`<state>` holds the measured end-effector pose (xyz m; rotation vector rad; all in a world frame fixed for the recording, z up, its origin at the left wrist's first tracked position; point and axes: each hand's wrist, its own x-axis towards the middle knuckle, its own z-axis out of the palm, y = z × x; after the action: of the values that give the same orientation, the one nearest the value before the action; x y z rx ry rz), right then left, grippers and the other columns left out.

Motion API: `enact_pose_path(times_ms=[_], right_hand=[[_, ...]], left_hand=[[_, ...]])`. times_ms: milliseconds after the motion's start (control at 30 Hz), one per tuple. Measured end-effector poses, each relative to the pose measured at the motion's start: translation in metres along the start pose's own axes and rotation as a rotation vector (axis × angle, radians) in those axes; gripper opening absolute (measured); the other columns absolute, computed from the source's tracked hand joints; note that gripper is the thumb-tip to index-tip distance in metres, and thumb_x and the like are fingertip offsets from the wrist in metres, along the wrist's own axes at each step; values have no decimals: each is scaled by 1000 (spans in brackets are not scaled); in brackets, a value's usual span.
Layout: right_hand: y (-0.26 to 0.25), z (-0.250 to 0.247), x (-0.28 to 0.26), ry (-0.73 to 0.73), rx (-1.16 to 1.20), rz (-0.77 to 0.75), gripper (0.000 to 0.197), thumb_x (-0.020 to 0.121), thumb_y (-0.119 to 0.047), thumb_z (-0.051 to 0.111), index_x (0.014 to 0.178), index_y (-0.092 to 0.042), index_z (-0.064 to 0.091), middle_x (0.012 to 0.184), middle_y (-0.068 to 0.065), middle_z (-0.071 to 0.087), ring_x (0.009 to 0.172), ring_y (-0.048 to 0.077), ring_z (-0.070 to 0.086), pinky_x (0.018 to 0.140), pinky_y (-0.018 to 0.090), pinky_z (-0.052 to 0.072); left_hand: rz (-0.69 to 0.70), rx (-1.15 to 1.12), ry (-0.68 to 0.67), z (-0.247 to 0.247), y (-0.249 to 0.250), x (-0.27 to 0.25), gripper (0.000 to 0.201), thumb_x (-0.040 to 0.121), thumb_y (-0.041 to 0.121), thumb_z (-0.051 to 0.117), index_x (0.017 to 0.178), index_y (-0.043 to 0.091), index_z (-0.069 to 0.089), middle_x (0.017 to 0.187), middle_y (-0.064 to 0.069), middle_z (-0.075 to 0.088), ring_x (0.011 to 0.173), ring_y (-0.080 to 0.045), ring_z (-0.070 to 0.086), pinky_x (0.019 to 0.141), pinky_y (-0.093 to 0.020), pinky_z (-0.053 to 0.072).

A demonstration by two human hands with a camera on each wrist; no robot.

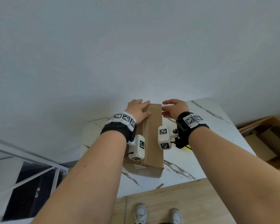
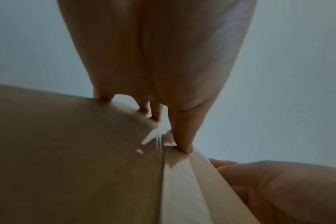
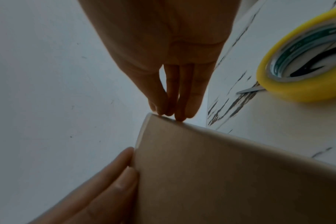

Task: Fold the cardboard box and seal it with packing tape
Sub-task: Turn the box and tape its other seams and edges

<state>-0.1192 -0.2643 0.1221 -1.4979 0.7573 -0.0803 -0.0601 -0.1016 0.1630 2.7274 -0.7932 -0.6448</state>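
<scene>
A closed brown cardboard box (image 1: 153,143) lies lengthwise on the marble table (image 1: 200,159), with a strip of clear tape (image 1: 145,135) along its top seam. My left hand (image 1: 138,110) lies flat on the far end of the top, and its fingertips (image 2: 184,145) press on the glossy tape (image 2: 182,189). At the box's far right corner is my right hand (image 1: 171,109), whose straight fingers (image 3: 175,106) touch the top edge of the box (image 3: 220,174). A yellow tape roll (image 3: 305,60) sits on the table to the right, mostly hidden behind my right wrist in the head view.
A scissors tip (image 3: 249,90) pokes out from under the tape roll. A wall rises right behind the table. Flat cardboard sheets (image 1: 265,143) lie in a wooden frame on the floor at right. A white metal frame (image 1: 23,167) stands at left.
</scene>
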Motion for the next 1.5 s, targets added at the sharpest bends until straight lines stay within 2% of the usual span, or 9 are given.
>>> enact_pose_path(times_ms=[133,333,467,567,667,933,1167,1400,1500], right_hand=[[3,5,0,5,13,33,14,85,-1,67,99,-4,67,92,19,71,80,32,71,79,41,60],[-2,6,2,49,-113,3,24,84,-5,70,104,-10,58,90,8,62,80,23,63,80,41,59],[-5,5,1,95,-239,-169,11,81,-3,69,85,-14,70,84,4,68,75,19,63,75,32,56],[-10,7,-1,66,-230,-152,18,84,1,60,91,-7,75,85,8,70,72,18,63,70,21,55],[-14,11,-2,26,-213,-99,18,84,0,58,89,-3,74,86,12,71,79,24,69,79,30,59],[-15,14,-11,-112,-404,-90,17,90,-29,55,92,-23,71,87,-3,70,72,20,69,85,41,57],[-14,7,-19,-182,-366,66,38,95,-34,55,117,-4,62,95,6,62,78,23,65,85,41,58],[-15,-9,-30,-232,-529,80,44,90,-52,57,107,-12,63,103,4,65,83,19,67,78,36,59],[-17,-19,-32,-179,-534,108,50,88,-57,56,103,-10,65,98,4,66,81,20,66,80,40,59]], left_hand=[[-3,-1,-13,1,-3,2,58,99,42,42,151,31,19,161,-3,12,148,-24,1,121,-42,9],[-2,-29,-15,-2,-4,-2,58,99,41,43,151,30,20,160,-3,12,149,-23,1,120,-40,8],[-3,-36,-3,0,-4,-2,58,98,41,44,151,31,21,160,-3,14,149,-22,2,120,-42,10],[1,-24,-4,0,-5,0,59,98,42,44,151,31,21,160,-4,15,148,-22,3,120,-42,11],[4,-21,2,-1,-5,-1,58,98,41,45,151,30,23,159,-5,16,148,-24,5,120,-40,11],[10,-46,35,-1,-5,-1,58,96,39,49,149,28,28,157,-6,22,146,-23,12,117,-36,15],[-7,73,15,-4,-10,7,57,96,42,46,149,27,29,152,-7,34,140,-27,28,115,-38,26],[-300,184,107,-12,-22,4,52,91,49,44,133,17,45,131,-12,50,122,-33,45,100,-43,40],[-417,174,175,-11,-34,1,38,90,50,44,97,15,54,115,-12,59,110,-32,53,93,-40,42]])
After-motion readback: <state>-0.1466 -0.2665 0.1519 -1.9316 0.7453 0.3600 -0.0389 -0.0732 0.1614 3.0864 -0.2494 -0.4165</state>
